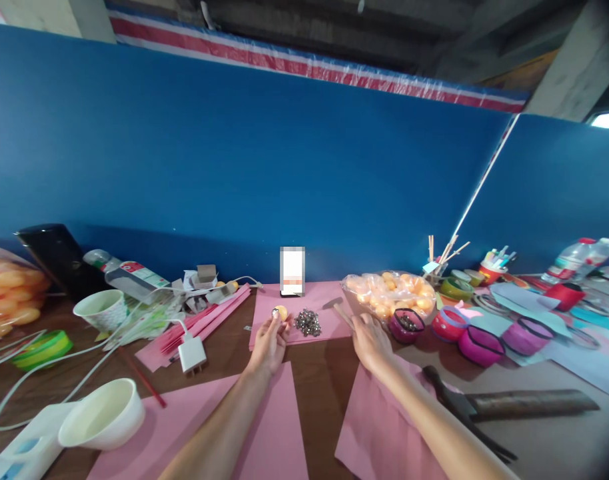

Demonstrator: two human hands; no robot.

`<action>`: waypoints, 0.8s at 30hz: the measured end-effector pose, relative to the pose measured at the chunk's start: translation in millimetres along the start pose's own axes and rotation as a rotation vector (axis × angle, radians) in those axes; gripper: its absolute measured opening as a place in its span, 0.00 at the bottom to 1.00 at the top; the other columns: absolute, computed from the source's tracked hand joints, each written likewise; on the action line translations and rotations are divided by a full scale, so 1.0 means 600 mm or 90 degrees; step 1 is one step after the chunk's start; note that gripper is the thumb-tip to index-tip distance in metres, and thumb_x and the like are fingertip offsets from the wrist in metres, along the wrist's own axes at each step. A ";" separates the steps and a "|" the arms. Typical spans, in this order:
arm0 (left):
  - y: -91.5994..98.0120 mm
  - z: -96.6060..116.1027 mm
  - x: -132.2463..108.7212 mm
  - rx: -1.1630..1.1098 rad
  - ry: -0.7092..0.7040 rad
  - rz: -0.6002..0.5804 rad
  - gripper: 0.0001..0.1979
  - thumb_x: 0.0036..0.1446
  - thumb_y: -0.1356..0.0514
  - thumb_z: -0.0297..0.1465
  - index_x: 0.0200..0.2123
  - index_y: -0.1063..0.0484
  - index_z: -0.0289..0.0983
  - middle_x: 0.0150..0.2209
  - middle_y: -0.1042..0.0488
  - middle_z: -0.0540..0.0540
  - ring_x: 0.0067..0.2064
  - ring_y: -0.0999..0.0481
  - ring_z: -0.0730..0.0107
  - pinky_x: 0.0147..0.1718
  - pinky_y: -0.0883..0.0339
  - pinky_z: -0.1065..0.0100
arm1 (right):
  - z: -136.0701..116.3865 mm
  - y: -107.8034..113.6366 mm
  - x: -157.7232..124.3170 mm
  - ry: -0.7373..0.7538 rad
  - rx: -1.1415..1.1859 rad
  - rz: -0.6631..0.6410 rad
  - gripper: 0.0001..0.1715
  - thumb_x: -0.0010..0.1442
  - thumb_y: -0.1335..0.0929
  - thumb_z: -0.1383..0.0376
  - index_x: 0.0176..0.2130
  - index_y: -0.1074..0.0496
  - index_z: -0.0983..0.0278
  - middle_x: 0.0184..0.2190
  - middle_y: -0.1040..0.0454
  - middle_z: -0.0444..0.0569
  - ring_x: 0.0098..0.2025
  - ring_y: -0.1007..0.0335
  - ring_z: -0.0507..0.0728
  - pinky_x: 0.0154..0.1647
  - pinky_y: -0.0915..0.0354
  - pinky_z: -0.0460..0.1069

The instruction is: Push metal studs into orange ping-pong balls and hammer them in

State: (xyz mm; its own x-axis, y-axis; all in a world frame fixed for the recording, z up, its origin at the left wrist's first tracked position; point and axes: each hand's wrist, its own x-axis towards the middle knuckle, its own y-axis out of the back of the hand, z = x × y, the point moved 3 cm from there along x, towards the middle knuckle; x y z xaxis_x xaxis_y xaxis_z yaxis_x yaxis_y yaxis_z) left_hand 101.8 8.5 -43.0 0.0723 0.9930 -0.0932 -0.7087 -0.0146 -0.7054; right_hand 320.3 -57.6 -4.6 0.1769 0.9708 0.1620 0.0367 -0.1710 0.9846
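My left hand [270, 343] is closed in a pinch on a small orange ball [283, 311], with a shiny metal piece [275, 313] at its left side. To the right of it lies a pile of small shiny metal pieces [308, 323] on pink paper [329, 291]. My right hand [370, 339] is wrapped round the light wooden handle of a small tool [340, 311]. The tool's grey head points left toward the pile; its exact kind is unclear. Just right of that hand sits a purple cup [407, 327] with dark bits inside.
A clear bag of orange balls [392, 293] lies behind my right hand. A lit phone [292, 272] stands against the blue partition [264, 160]. A hammer [524, 404] rests at right, near several coloured cups. White bowl [102, 413], cables and a charger [191, 353] are at left.
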 end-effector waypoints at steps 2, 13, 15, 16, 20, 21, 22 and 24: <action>0.000 0.002 0.001 -0.010 -0.010 0.003 0.09 0.51 0.39 0.32 0.33 0.30 0.31 0.33 0.25 0.42 0.37 0.24 0.70 0.36 0.29 0.74 | -0.016 0.010 0.000 0.068 0.043 0.033 0.21 0.59 0.41 0.69 0.52 0.38 0.61 0.46 0.35 0.53 0.45 0.38 0.59 0.43 0.42 0.49; 0.005 0.005 -0.004 0.160 -0.215 0.090 0.17 0.51 0.41 0.38 0.43 0.40 0.41 0.43 0.33 0.46 0.42 0.25 0.68 0.44 0.32 0.60 | -0.120 0.059 0.031 0.192 0.123 -0.075 0.12 0.53 0.33 0.65 0.38 0.31 0.67 0.39 0.30 0.55 0.44 0.35 0.60 0.42 0.42 0.50; 0.010 0.000 0.002 0.170 -0.187 0.091 0.16 0.51 0.41 0.39 0.42 0.40 0.41 0.44 0.33 0.45 0.42 0.25 0.67 0.44 0.32 0.60 | -0.117 0.060 0.032 0.162 0.135 -0.102 0.12 0.52 0.32 0.64 0.38 0.31 0.66 0.39 0.29 0.55 0.43 0.34 0.60 0.39 0.42 0.48; 0.012 -0.002 0.005 0.178 -0.180 0.097 0.16 0.51 0.41 0.39 0.42 0.40 0.41 0.44 0.34 0.45 0.42 0.25 0.68 0.44 0.33 0.61 | -0.115 0.059 0.034 0.150 0.140 -0.111 0.12 0.52 0.32 0.64 0.38 0.31 0.66 0.38 0.29 0.54 0.42 0.33 0.59 0.37 0.42 0.48; 0.016 -0.006 0.010 0.230 -0.180 0.117 0.17 0.51 0.41 0.39 0.41 0.39 0.39 0.42 0.33 0.45 0.38 0.24 0.69 0.43 0.32 0.62 | -0.111 0.046 0.046 0.131 0.152 -0.122 0.14 0.51 0.31 0.61 0.39 0.31 0.63 0.36 0.27 0.51 0.37 0.31 0.57 0.32 0.43 0.46; 0.017 -0.006 0.010 0.245 -0.182 0.119 0.17 0.51 0.41 0.39 0.41 0.39 0.38 0.41 0.32 0.45 0.37 0.23 0.68 0.42 0.32 0.62 | -0.112 0.042 0.050 0.127 0.153 -0.123 0.13 0.51 0.31 0.61 0.39 0.31 0.63 0.36 0.26 0.50 0.36 0.31 0.57 0.31 0.43 0.46; 0.017 -0.006 0.009 0.259 -0.184 0.121 0.17 0.51 0.41 0.40 0.41 0.39 0.38 0.41 0.32 0.44 0.37 0.23 0.68 0.41 0.32 0.63 | -0.112 0.037 0.054 0.124 0.154 -0.122 0.13 0.52 0.31 0.61 0.39 0.31 0.63 0.35 0.26 0.50 0.36 0.30 0.57 0.30 0.44 0.46; 0.018 -0.006 0.008 0.264 -0.187 0.127 0.17 0.51 0.41 0.40 0.41 0.39 0.39 0.42 0.32 0.44 0.38 0.23 0.67 0.40 0.31 0.63 | -0.111 0.031 0.060 0.121 0.157 -0.115 0.12 0.53 0.33 0.62 0.40 0.31 0.62 0.35 0.26 0.49 0.36 0.30 0.56 0.29 0.44 0.46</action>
State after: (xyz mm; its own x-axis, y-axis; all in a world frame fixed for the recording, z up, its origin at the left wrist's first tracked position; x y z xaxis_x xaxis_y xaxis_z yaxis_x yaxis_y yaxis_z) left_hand 97.3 12.5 -53.5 -0.2488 0.9675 0.0459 -0.9102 -0.2174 -0.3525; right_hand 262.1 -14.5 23.8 -0.0398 0.9990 0.0196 0.2913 -0.0072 0.9566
